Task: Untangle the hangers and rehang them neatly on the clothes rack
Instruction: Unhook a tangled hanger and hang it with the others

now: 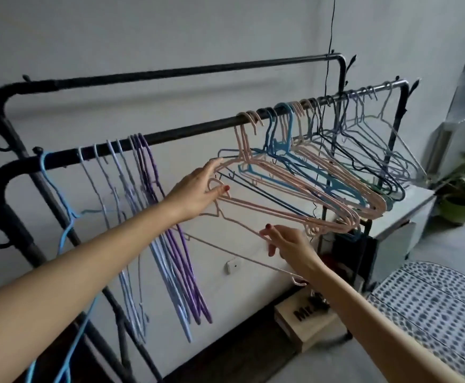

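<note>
Fingers (pixel 267 236) of the right hand (pixel 289 244), at lower centre of the frame, are pinched on the thin wire of a pale pink hanger (pixel 253 233), which slants from mid-frame down to its small end hook near the right wrist. Fingers of the left hand (pixel 198 189), at mid-frame, are held mostly straight, the fingertips reaching to the left tips of the pink hangers (pixel 308 186), while the thumb is curled through the hook loop of the loose hanger. The clothes rack (pixel 198 131) is seen as two black rails crossing the frame from lower left to upper right. An open stretch of the front rail is left between the purple and lilac hangers (pixel 154 217) at centre left and the crowded pink, blue and dark bunch at upper right. A single light blue hanger (pixel 60 194) is hung at the far left bend of the rail. Free room is bounded by the grey wall behind and a low grey surface (pixel 408 205) at the right end. On a wooden box (pixel 303 324) at bottom centre the letters "Mr" can be read; the rest is hidden. A dotted mat (pixel 433 305) is laid on the floor at lower right, and a potted plant (pixel 460 194) is set at the right edge.
</note>
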